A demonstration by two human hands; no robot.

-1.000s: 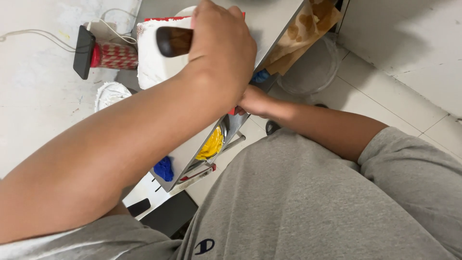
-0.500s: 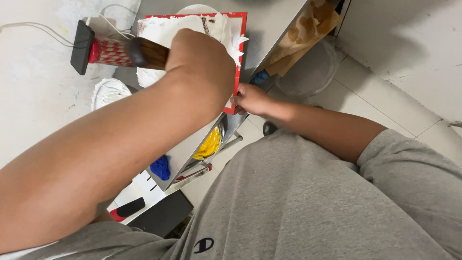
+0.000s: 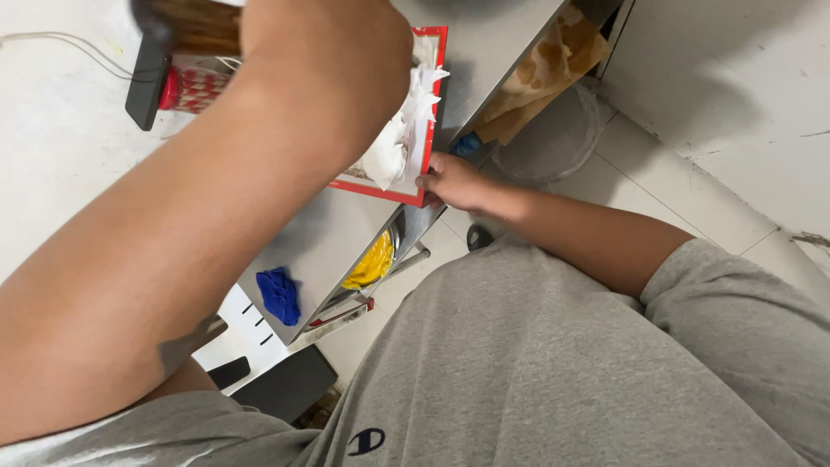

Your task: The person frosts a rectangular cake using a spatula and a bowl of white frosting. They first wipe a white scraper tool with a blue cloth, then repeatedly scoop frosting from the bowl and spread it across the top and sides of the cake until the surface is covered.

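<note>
My left hand (image 3: 333, 60) is raised close to the camera and closed around a dark brown wooden handle (image 3: 186, 26); the rest of that tool is out of frame. Below it a red-edged mat (image 3: 432, 104) lies on a steel table (image 3: 493, 43), carrying a white crumpled mass (image 3: 402, 138). My right hand (image 3: 451, 182) grips the mat's near corner at the table edge. My left forearm hides much of the mat.
A blue cloth (image 3: 278, 294) lies on the table's end. Under the table sit something yellow in a metal bowl (image 3: 372, 264) and red-tipped tongs (image 3: 339, 318). A brown paper bag (image 3: 545, 69), a red patterned can (image 3: 186, 86) and a black device (image 3: 145, 82) stand nearby on the tiled floor.
My left hand has lifted toward the camera with the wooden handle, uncovering more of the mat and the white mass. My right hand stays on the mat's corner.
</note>
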